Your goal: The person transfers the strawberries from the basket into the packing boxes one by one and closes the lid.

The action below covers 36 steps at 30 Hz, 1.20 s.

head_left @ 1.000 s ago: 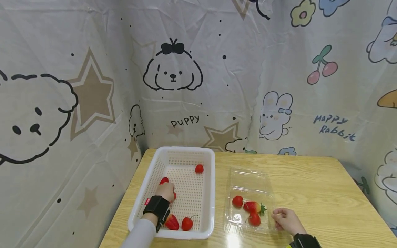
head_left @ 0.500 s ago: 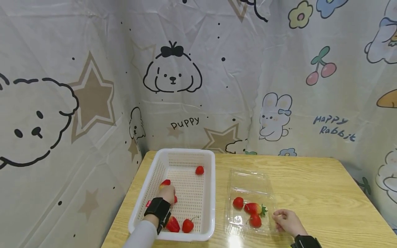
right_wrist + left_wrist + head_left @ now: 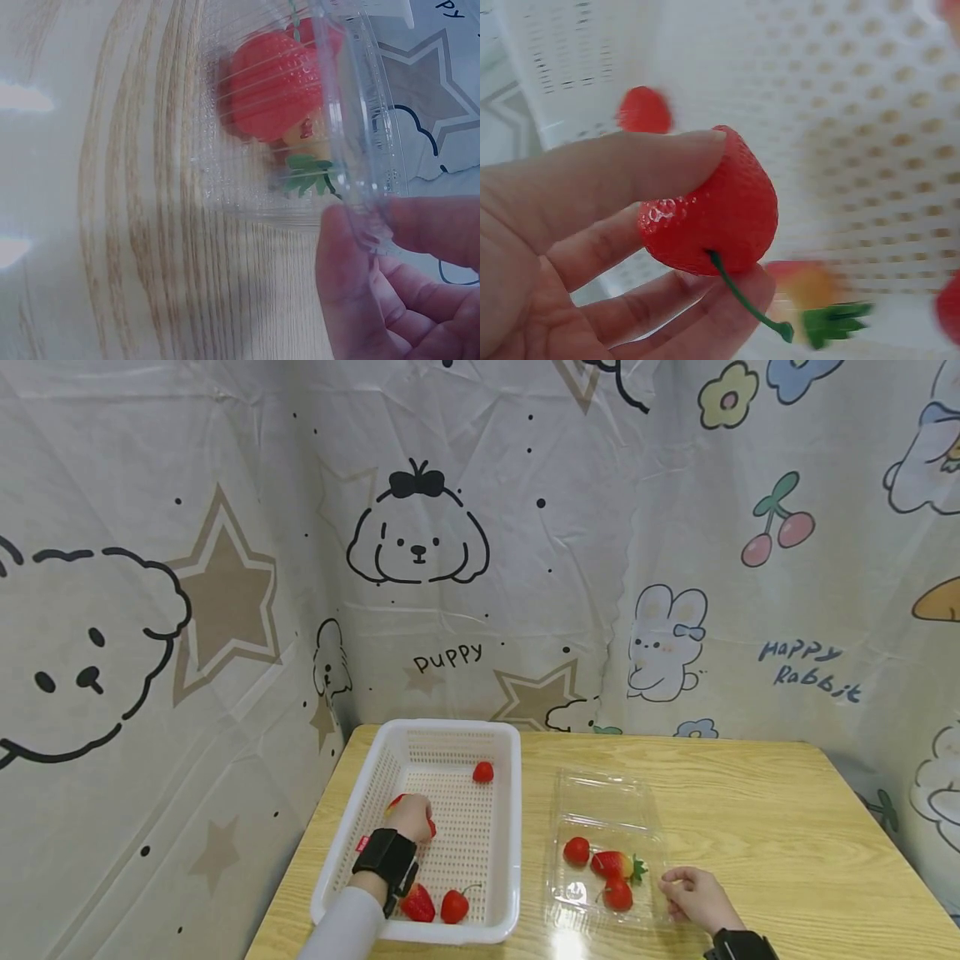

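Observation:
My left hand (image 3: 410, 817) is inside the white perforated basket (image 3: 513, 835). Between thumb and fingers it holds a red strawberry (image 3: 739, 214) with a thin green stem, seen closely in the left wrist view. Under that hand lies a red-and-yellow strawberry (image 3: 802, 292) with green leaves. At the clear plastic box (image 3: 600, 793), my right hand (image 3: 697, 895) pinches the right rim between thumb and forefinger. Inside the box are a round red strawberry (image 3: 577, 851), a red-yellow leafy strawberry (image 3: 611, 865) and another red one with a stem (image 3: 618, 894).
More strawberries lie in the basket: one red strawberry (image 3: 483, 772) at the far right, a large strawberry (image 3: 417, 903) and a stemmed strawberry (image 3: 454, 906) near the front. The wooden table (image 3: 780, 827) meets a patterned curtain (image 3: 450, 610) behind and at the sides.
My left hand has shifted slightly to the right and up within the basket, with a red strawberry in its fingers. The right hand stays at the box rim.

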Tool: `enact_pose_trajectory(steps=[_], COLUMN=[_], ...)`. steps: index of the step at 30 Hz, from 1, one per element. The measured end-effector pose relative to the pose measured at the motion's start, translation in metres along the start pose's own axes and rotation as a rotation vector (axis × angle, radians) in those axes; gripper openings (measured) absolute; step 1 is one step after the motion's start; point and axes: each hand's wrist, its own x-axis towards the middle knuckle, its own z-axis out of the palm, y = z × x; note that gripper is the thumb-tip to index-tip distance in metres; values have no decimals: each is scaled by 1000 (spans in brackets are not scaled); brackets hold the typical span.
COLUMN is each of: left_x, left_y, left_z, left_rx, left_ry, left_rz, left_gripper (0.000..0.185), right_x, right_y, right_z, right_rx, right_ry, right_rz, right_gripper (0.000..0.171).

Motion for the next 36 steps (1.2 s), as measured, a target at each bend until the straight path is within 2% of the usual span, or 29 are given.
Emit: enact_pose_trajectory(steps=[2, 5, 8, 12, 17, 22, 28, 32, 36], left_x=[4, 10, 15, 16, 16, 18, 16, 8, -2], left_y=[6, 17, 31, 55, 87, 116, 152, 176, 198], left_z=[-7, -19, -29, -42, -53, -54, -48, -41, -27], left_rx=[-51, -146, -209, -263, -346, -413, -453, -458, -419], left_ry=[-12, 28, 144, 288, 384, 458, 484, 453, 398], left_rz=[-13, 15, 84, 154, 234, 324, 413, 453, 483], left_gripper=[19, 26, 34, 35, 35, 36, 36, 37, 38], right_x=[0, 0, 0, 2, 3, 3, 3, 4, 4], right_y=[0, 1, 2, 3, 3, 3, 3, 4, 3], right_z=[0, 0, -1, -1, -2, -2, -2, -1, -1], right_rx=[5, 9, 7, 0, -8, -9, -16, -13, -9], right_ry=[5, 8, 9, 6, 2, 5, 8, 5, 1], right_rz=[0, -6, -6, 2, 8, -3, -9, -8, -6], right_gripper=[18, 18, 18, 19, 19, 18, 18, 18, 19])
